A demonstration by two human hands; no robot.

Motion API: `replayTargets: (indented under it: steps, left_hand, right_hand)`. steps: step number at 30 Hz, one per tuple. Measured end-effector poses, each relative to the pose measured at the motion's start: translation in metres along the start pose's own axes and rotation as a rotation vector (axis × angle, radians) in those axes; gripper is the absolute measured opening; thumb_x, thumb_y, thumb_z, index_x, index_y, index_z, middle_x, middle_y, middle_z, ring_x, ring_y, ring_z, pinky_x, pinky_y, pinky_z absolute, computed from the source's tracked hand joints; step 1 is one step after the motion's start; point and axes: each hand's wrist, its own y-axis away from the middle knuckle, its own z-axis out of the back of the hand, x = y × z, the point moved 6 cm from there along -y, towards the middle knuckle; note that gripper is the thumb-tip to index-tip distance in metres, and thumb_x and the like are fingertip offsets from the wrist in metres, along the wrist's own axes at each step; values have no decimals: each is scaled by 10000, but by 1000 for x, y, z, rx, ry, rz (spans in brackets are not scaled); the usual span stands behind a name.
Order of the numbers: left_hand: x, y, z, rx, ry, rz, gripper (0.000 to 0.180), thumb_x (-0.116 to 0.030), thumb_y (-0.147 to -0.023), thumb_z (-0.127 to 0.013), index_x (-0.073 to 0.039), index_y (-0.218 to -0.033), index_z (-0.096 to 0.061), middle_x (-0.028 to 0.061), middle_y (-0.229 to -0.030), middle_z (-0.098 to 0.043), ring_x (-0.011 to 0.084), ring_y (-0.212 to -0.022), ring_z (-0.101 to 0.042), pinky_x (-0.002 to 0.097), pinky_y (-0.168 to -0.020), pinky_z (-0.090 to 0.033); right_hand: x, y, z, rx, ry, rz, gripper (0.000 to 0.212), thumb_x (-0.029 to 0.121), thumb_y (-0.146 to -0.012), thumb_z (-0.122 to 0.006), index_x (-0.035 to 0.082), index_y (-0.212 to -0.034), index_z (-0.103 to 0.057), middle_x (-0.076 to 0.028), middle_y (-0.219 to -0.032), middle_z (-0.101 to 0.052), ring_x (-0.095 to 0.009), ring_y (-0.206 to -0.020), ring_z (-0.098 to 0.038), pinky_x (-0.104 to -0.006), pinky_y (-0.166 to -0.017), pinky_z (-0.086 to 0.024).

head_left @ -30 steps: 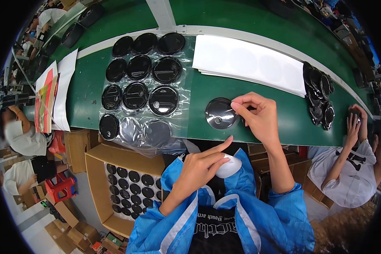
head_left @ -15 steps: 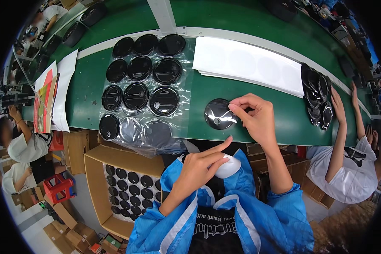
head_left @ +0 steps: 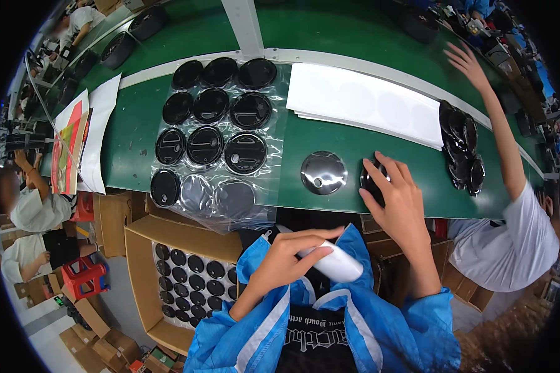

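Note:
My right hand curves over a black round cover on the green table, its thumb and fingers around the rim. Part of this cover is hidden under the hand. Just to its left lies a shiny black disc with a small round hole near its lower edge, apart from my fingers. Below the table edge, my left hand is closed on a curled white sheet, which hangs in front of my jacket.
Black covers in rows lie on clear plastic at left. White sheets with round outlines lie behind my right hand; a pile of black discs sits right. A cardboard box holds more covers. A co-worker's arm reaches over the table.
My right hand has left the shiny disc and moved right to another black cover. The white sheet in my left hand shows more of its length. The co-worker's hand has swung farther away.

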Motion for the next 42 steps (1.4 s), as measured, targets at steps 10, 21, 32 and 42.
replayTargets:
  steps: [10,21,32,42]
  left_hand:
    - [0,17,3,113,43,205,141,-50,-1014,-708,29,-1071,-810,120,-1028,-826,237,-924,-777,321,-845,-591]
    - [4,44,56,-144,61,110,126,-53,-995,-729,63,-987,-776,166,-1358,-754,260,-1081,-761,336,-929,-578]
    - [-5,103,116,-560,-601,217,162,-132,-975,-787,25,-945,-761,196,-1608,-589,390,-986,-769,438,-808,-600]
    - [6,90,120,-569,-773,270,195,-127,-956,-801,27,-855,-736,228,-1626,-546,442,-793,-762,488,-694,-593]
  right_hand:
    - [63,-43,-29,-92,34,200,542,233,-832,-825,78,-1341,-722,-152,-1334,-698,-372,-1172,-687,-469,-975,-593]
    - [-185,27,74,-161,237,-153,557,67,-878,-798,52,-1421,-679,-179,-1463,-665,-415,-1336,-620,-478,-1170,-483]
    - [150,-98,3,-16,-447,448,437,189,-907,-833,96,-1329,-768,-151,-1455,-700,-368,-1323,-668,-470,-1112,-531]
    - [286,-169,-131,115,-511,898,407,293,-882,-873,59,-1205,-792,-120,-1341,-746,-286,-1315,-657,-464,-1138,-482]
